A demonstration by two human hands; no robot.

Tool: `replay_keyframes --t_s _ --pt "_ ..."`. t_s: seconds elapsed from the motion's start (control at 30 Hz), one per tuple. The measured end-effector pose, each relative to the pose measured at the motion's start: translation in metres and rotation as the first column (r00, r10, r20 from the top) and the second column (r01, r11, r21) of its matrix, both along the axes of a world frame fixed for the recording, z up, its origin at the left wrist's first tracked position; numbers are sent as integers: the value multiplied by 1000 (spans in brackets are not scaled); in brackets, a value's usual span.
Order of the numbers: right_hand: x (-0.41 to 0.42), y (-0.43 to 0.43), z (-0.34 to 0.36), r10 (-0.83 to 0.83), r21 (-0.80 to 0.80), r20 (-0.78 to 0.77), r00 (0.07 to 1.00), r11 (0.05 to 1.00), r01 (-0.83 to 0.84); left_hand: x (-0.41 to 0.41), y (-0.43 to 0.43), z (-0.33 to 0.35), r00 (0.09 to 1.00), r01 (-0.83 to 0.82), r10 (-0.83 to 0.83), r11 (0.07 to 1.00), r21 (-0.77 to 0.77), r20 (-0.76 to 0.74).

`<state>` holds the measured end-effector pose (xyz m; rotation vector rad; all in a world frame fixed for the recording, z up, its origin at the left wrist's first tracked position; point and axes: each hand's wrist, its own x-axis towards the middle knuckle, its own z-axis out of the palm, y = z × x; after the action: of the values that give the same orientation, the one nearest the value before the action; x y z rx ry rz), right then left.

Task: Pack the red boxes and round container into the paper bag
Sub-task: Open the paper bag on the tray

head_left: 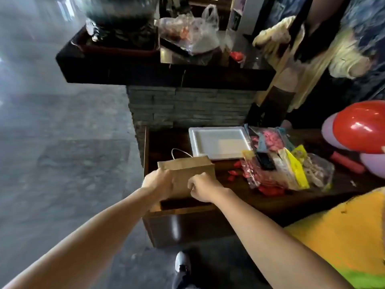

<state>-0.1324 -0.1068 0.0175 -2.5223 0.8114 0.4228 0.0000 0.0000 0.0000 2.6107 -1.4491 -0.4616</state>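
Note:
A brown paper bag (187, 172) with a white cord handle stands at the near left corner of the dark wooden table (235, 203). My left hand (156, 182) grips the bag's left side. Closed on the bag's near face, just right of centre, is my right hand (203, 187). No red boxes or round container can be made out; small red pieces (233, 174) lie on the table right of the bag. The picture is blurred.
A white foam tray (218, 142) lies behind the bag. Plastic packets (281, 170) of pink, yellow and red items pile up to the right. Red and purple balloons (360, 126) sit at far right. A raised dark counter (166, 74) with plastic bags stands behind.

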Motion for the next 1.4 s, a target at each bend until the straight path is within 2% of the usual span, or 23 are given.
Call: replay_keyframes --t_s 0.1,0.2,0.3,0.47,0.57,0.77,0.87,0.97,1.07,1.23,1.3,1.4 --pt "0 -46 -9 -80 -32 134 988 996 85 6 -38 -9 999 -2 8 987 -162 41" --pt "9 -75 -20 -62 -123 274 960 987 99 14 -55 -24 997 -19 31 984 -175 67" --pt "19 -83 -36 51 -157 245 968 988 -12 22 -51 -41 993 -81 92 987 -137 75" --pt "22 -93 -61 56 -182 257 965 983 -9 31 -34 -53 977 -201 181 955 -218 -110" --pt "15 -109 -72 -70 -91 298 952 991 101 41 -26 -60 935 -314 248 911 -267 -252" --pt "1 -119 -81 -370 103 354 859 928 357 57 -21 -66 866 -434 308 854 -285 -395" --pt "1 -112 -76 -501 230 363 786 865 445 58 -28 -59 807 -467 308 855 -225 -504" --pt "1 -110 -72 -628 384 343 698 772 506 57 -33 -53 731 -556 347 803 -216 -587" --pt "0 -107 -70 -735 519 305 606 661 542 54 -35 -52 727 -600 389 762 -246 -566" --pt "2 -103 -66 -822 605 234 519 541 584 51 -38 -45 773 -550 360 790 -270 -522" --pt "4 -103 -64 -835 623 238 497 523 582 50 -40 -39 817 -508 343 808 -299 -463" --pt "4 -103 -61 -826 622 288 485 546 561 49 -40 -27 901 -402 291 837 -371 -321"
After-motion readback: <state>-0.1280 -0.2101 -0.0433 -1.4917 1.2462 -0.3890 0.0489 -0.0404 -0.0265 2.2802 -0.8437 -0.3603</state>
